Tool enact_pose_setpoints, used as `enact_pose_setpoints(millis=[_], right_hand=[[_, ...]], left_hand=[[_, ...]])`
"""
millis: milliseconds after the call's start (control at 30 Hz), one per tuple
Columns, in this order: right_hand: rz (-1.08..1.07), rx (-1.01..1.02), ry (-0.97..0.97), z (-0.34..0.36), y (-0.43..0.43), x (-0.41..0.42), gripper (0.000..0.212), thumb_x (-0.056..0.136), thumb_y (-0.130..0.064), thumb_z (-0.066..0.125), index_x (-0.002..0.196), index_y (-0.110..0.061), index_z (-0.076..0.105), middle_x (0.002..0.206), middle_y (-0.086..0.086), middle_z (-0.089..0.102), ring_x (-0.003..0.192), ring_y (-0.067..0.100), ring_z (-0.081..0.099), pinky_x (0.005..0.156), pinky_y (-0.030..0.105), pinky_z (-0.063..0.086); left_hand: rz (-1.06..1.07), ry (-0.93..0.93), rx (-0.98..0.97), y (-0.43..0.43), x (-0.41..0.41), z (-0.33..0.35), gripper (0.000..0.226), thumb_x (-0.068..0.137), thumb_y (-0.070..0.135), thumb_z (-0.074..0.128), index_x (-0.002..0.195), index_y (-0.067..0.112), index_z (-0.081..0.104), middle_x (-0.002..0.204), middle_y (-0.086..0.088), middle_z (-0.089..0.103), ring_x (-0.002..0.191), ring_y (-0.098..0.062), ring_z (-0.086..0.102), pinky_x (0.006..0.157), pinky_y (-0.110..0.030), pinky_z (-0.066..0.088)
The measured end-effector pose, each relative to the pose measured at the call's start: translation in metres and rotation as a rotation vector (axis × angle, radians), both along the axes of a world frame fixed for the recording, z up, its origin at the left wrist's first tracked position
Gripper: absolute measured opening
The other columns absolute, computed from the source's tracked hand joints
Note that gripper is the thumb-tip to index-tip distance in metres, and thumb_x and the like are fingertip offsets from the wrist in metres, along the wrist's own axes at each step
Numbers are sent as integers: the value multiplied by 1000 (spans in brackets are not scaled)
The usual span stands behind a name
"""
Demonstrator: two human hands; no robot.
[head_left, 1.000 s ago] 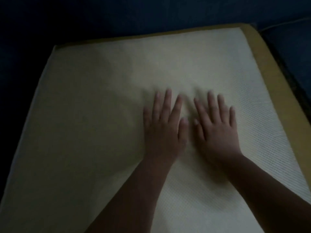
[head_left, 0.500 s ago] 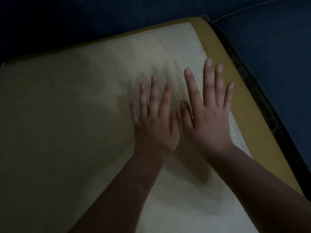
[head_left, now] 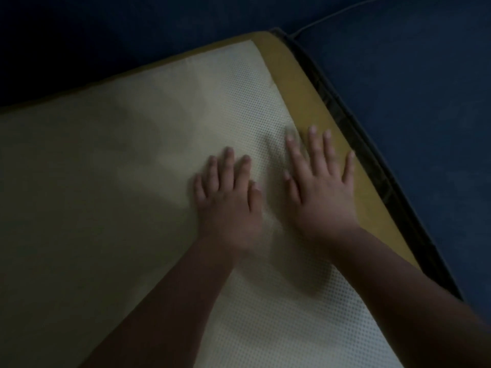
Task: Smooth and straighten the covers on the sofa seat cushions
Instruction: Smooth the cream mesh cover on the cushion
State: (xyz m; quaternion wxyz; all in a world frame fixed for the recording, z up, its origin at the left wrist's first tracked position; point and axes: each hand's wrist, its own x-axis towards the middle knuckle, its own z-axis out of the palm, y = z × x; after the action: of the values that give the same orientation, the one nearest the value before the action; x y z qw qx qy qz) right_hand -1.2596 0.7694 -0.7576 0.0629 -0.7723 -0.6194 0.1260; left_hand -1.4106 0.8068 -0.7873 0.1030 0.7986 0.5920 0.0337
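Since a moment ago our right hand (head_left: 322, 189) slides outward — fingertips now at the cushion's mustard edge band (head_left: 300, 102). Our left hand (head_left: 228, 200) lies beside it, both flat, fingers spread, gripping nothing, on the cream mesh cover (head_left: 132, 155).

Cushion cover (head_left: 148, 166): pale cream cloth, matt, a fine dotted mesh weave showing on its lit right part.
Cushion edge band (head_left: 300, 102): mustard-yellow fabric, matt, smooth.
Sofa upholstery (head_left: 425, 128): dark blue cloth, matt, a faint soft nap.
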Motion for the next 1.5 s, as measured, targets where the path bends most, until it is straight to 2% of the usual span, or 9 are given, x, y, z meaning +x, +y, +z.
enact_pose_setpoints(millis=[133, 233, 367, 433, 767, 967, 1067, 1300, 1500], right_hand=[[-108, 347, 68, 27, -2, 25, 59, 101, -30, 33, 155, -26, 8, 162, 8, -4, 148, 25, -9, 118, 54, -1], [-213, 417, 168, 26, -15, 40, 63, 100, -22, 39, 155, -23, 9, 162, 10, -4, 149, 25, -7, 118, 53, 4], [-164, -65, 84, -13, -45, 47, 56, 99, -50, 12, 152, -40, -5, 161, -1, -14, 148, 23, -8, 118, 54, 11], [-187, -192, 87, -25, -49, 49, 54, 98, -55, 6, 148, -47, -12, 160, -3, -19, 148, 25, -6, 118, 49, 10], [-168, -179, 49, -20, -49, 47, 55, 99, -53, 8, 149, -44, -12, 160, -1, -18, 148, 25, -8, 117, 45, 7], [-125, -206, 38, -12, -66, 42, 55, 100, -52, 5, 151, -39, -11, 159, 0, -23, 146, 20, -19, 120, 46, -3], [-95, -64, 8, 3, -84, 35, 57, 99, -50, 5, 153, -34, -4, 160, 2, -17, 146, 19, -19, 119, 48, -4], [-151, 339, -11, 45, -124, 14, 55, 101, -35, 28, 154, -24, 16, 162, 11, -5, 148, 28, -9, 118, 51, -1], [-186, 297, -35, 30, -167, 2, 57, 101, -37, 25, 155, -26, 11, 161, 10, -6, 148, 28, -10, 118, 50, -1]], left_hand=[[-69, -173, 100, -7, 36, 32, 56, 99, 45, 22, 153, 31, 17, 163, 3, 1, 149, -20, -3, 118, -49, 7], [-95, -227, 122, -23, 59, 30, 57, 100, 41, 26, 154, 29, 12, 163, 1, -3, 149, -21, -9, 119, -51, 6], [-129, -8, -5, -45, 62, -12, 58, 100, 46, 22, 154, 30, 11, 162, -2, 0, 149, -25, -6, 117, -52, 11], [-124, 25, -29, -45, 61, -18, 59, 99, 47, 18, 154, 31, 8, 162, -2, -1, 149, -26, -6, 118, -51, 8], [-129, 0, -5, -46, 61, -13, 57, 100, 46, 14, 154, 32, 4, 162, -1, -5, 148, -24, -10, 119, -49, 3], [-153, -19, -69, -50, 54, -7, 56, 99, 46, 10, 153, 34, -1, 162, 2, -12, 147, -20, -17, 119, -48, -1], [-192, -78, -47, -65, 49, 13, 57, 98, 47, 9, 153, 36, 1, 161, 4, -15, 146, -17, -20, 119, -47, -6], [-220, -160, 111, -116, 34, 54, 57, 99, 44, 19, 153, 35, 8, 162, 2, -7, 148, -20, -15, 119, -49, -4], [-262, -109, 110, -161, 18, 28, 59, 98, 43, 20, 154, 34, 5, 161, 3, -11, 148, -21, -11, 119, -45, -6]])
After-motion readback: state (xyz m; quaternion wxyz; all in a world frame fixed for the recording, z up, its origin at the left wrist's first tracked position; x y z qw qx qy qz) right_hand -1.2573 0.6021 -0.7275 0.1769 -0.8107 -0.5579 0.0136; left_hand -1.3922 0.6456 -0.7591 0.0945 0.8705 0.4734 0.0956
